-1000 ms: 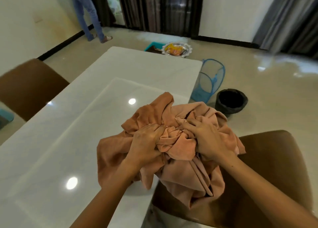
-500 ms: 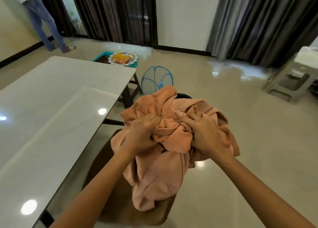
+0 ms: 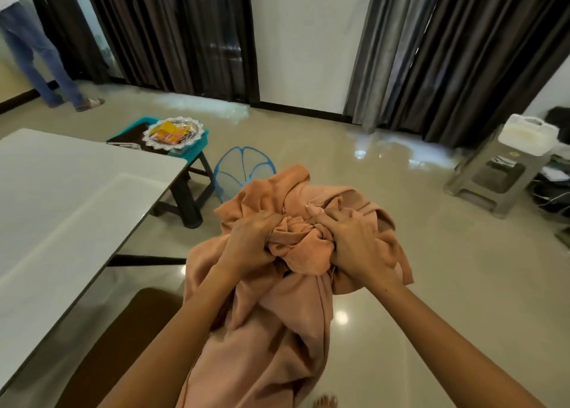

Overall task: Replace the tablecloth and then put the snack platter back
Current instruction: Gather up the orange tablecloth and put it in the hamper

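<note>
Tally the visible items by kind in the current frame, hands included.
Hands: 2, left hand and right hand, both gripping the cloth
Tablecloth, orange bundle: 1
Snack platter: 1
Table: 1
Teal stool: 1
Blue mesh basket: 1
Grey stool: 1
Total: 8

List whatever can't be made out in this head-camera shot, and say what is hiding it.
- Blue mesh hamper, head view: lower part hidden behind the bunched peach tablecloth.
- Fingertips of the left hand and right hand: buried in the cloth's folds.
- Snacks on the silver scalloped platter: too small to identify.
- Standing person: upper body cut off by the top-left edge.
- Brown chair: mostly hidden by the left arm and the bottom edge.
</note>
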`<act>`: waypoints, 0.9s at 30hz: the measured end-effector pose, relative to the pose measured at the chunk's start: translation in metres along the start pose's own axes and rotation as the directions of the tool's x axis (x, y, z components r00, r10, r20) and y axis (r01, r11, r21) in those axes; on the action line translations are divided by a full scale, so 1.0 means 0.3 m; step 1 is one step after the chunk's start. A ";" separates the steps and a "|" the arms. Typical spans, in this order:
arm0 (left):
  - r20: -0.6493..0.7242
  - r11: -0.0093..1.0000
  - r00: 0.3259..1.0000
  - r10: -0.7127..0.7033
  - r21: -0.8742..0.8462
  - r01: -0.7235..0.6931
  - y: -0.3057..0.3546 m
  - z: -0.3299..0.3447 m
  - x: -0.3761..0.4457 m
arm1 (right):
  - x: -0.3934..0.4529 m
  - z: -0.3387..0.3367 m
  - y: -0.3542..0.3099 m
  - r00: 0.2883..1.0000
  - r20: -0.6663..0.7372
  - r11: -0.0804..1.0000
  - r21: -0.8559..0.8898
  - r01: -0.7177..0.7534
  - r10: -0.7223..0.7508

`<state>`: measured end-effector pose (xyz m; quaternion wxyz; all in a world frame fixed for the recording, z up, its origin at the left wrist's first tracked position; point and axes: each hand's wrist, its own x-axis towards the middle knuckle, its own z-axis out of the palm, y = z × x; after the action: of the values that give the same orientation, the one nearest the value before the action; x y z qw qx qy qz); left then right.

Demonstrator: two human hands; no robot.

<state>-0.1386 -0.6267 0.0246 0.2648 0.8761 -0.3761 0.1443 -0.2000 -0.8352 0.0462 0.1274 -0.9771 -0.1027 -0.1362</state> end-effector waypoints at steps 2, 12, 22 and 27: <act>0.013 1.000 1.000 -0.009 0.001 0.009 -0.043 0.050 0.107 | 0.087 0.015 0.095 1.000 0.029 1.000 0.014 -0.003 0.003; -0.056 0.985 0.984 -0.168 -0.047 0.166 -0.384 0.201 0.547 | 0.679 0.151 0.417 0.988 0.098 0.991 0.074 0.111 -0.118; -0.131 0.958 0.949 -0.287 -0.061 0.281 -0.897 0.180 1.082 | 1.476 0.324 0.603 0.972 0.017 0.963 0.141 0.231 -0.236; -0.185 0.959 0.941 -0.284 -0.043 0.281 -1.180 0.134 1.294 | 1.833 0.402 0.613 0.961 -0.068 0.938 0.212 0.276 -0.267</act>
<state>0.3859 -0.6717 0.0414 0.3242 0.9011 -0.2210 0.1845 0.3901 -0.8846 0.0542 0.2163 -0.9307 -0.2484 -0.1589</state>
